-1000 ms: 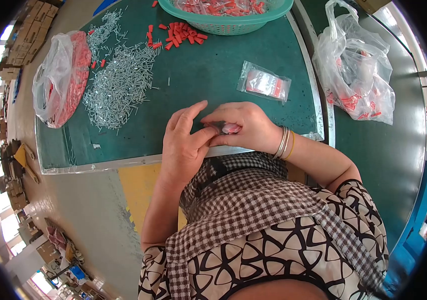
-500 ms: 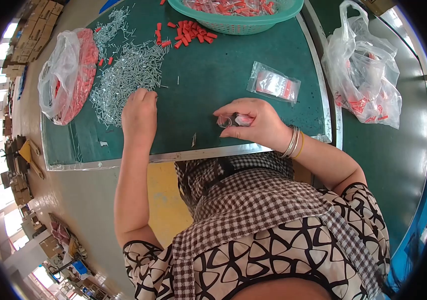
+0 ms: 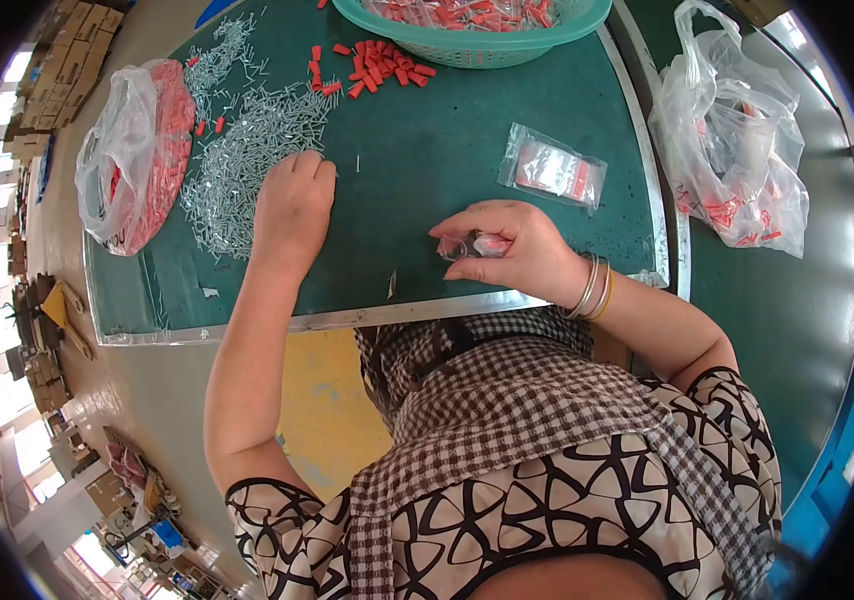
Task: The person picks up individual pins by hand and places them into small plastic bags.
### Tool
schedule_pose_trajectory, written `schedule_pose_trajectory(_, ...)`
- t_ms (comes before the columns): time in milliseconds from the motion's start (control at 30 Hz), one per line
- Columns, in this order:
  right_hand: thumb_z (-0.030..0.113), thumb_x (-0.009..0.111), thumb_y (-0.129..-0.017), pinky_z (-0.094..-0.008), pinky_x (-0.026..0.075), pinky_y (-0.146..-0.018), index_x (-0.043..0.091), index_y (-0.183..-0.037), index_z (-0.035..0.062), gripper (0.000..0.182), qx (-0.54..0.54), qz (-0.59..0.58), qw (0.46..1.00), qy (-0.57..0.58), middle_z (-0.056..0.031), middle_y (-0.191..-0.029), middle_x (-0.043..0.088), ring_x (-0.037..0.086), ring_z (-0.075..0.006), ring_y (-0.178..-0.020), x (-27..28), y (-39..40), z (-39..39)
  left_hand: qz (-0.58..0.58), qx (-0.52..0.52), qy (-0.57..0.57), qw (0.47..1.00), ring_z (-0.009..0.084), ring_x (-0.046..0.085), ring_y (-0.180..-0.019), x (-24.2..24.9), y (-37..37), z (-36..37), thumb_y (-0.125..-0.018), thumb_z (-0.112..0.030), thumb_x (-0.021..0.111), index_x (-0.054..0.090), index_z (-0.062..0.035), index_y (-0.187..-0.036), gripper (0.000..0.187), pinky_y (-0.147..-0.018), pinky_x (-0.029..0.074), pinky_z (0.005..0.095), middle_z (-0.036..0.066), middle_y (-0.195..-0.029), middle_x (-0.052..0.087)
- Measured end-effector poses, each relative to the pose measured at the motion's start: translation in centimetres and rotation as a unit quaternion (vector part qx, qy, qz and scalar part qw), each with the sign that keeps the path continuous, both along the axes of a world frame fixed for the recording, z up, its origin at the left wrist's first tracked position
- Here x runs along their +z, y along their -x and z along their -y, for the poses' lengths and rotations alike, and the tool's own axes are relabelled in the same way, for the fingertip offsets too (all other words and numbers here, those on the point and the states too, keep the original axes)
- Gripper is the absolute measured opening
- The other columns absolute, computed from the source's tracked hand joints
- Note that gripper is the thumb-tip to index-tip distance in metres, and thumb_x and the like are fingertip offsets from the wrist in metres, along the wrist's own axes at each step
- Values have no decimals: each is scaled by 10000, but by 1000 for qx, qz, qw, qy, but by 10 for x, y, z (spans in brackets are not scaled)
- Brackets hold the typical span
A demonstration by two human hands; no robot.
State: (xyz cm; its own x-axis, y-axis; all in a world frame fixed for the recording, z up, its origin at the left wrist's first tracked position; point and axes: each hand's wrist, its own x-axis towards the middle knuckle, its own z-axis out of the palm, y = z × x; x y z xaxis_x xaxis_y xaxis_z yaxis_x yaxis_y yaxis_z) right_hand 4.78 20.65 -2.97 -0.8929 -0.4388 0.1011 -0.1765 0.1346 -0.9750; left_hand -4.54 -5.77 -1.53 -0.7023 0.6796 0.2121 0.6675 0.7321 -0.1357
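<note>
My left hand (image 3: 294, 205) rests at the right edge of a heap of small silver screws (image 3: 247, 150). Its fingers are curled downward and closed, and the back of the hand hides whatever they may hold. A small clear plastic bag (image 3: 459, 246) is gripped in my right hand (image 3: 519, 245), just above the table's near edge. The bag's mouth gapes toward the left, and something whitish and reddish shows inside the grip. Up and to the left of the screws' right edge lies a cluster of red plastic plugs (image 3: 379, 66).
A flat clear packet (image 3: 553, 168) lies right of centre on the green table (image 3: 417, 130). At the back stands a turquoise basket (image 3: 477, 48) of red-and-clear packets. Plastic bags of red pieces sit at left (image 3: 167, 130) and at right (image 3: 737, 150). One loose screw (image 3: 358, 163) lies near my left hand.
My left hand has shifted slightly up and to the right along the edge of the screw heap. My right hand keeps its grip on the small plastic bag, nearly unmoved.
</note>
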Motion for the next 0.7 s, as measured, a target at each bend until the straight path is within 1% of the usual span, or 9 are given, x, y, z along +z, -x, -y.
schedule_pose_trajectory(67, 158, 800, -737, -288, 517, -767, 681, -1067, 60, 364, -7, 6, 1000, 8, -46, -900, 695, 647, -163, -830, 0, 1, 1, -1, -6, 21, 1000, 289, 601, -825, 1, 4, -1, -738, -18, 626, 586, -18, -798, 72, -708, 501, 387, 116, -860, 571)
schedule_pose_trajectory(100, 131, 800, -735, -286, 514, -777, 674, -1080, 49, 377, -4, 13, 1000, 4, -51, -911, 695, 647, -161, -846, 1, 2, 2, -3, -10, 32, 999, 292, 601, -817, 1, 8, -2, -730, -20, 628, 584, -16, -789, 73, -701, 501, 386, 119, -850, 571)
schedule_pose_trajectory(200, 76, 799, -730, -284, 510, -797, 661, -1108, 28, 405, 5, 21, 1000, -6, -62, -934, 694, 647, -158, -882, 3, 1, 0, 45, 49, -40, 997, 299, 607, -774, -1, 18, -2, -732, -49, 644, 601, -11, -776, 73, -678, 504, 384, 119, -813, 583)
schedule_pose_trajectory(300, 76, 796, -733, -286, 511, -798, 662, -1109, 30, 401, -2, 21, 1000, -1, -63, -932, 694, 649, -160, -887, 2, 1, 0, 148, 188, -185, 953, 310, 620, -738, 3, 11, -15, -733, -76, 648, 632, -4, -773, 84, -674, 510, 392, 124, -778, 614)
schedule_pose_trajectory(400, 77, 795, -735, -286, 512, -795, 664, -1107, 32, 397, 0, 39, 999, 1, -63, -929, 694, 652, -163, -885, 5, 2, -1, 204, 257, -207, 921, 319, 639, -741, 3, 7, -30, -759, -107, 638, 664, -13, -791, 103, -694, 514, 401, 141, -776, 652)
schedule_pose_trajectory(467, 77, 796, -735, -286, 514, -790, 665, -1104, 31, 394, 2, 23, 1000, -1, -65, -927, 694, 655, -166, -881, 3, 2, 0, 217, 280, -206, 912, 333, 644, -746, 3, 6, -39, -774, -123, 635, 667, -5, -789, 123, -698, 513, 409, 157, -766, 659)
schedule_pose_trajectory(567, 161, 802, -736, -289, 525, -765, 682, -1069, 65, 367, -15, 24, 999, 20, -44, -897, 693, 657, -169, -827, -4, 2, 1, 211, 289, -168, 919, 348, 649, -754, 7, 6, -48, -797, -148, 635, 668, 10, -784, 162, -707, 514, 416, 178, -760, 664)
schedule_pose_trajectory(667, 91, 810, -721, -277, 518, -759, 670, -1098, 47, 405, -11, 34, 999, 5, -52, -920, 696, 659, -151, -851, 1, 2, -1, 196, 287, -101, 932, 340, 654, -755, 9, 7, -55, -812, -175, 640, 676, 6, -815, 185, -706, 510, 415, 175, -777, 672)
schedule_pose_trajectory(700, 93, 812, -720, -272, 516, -754, 671, -1098, 50, 405, -13, 39, 999, 12, -49, -918, 696, 657, -145, -848, 1, 2, -1, 191, 288, -76, 935, 334, 656, -753, 10, 6, -56, -816, -184, 642, 681, 1, -831, 190, -704, 508, 414, 170, -786, 675)
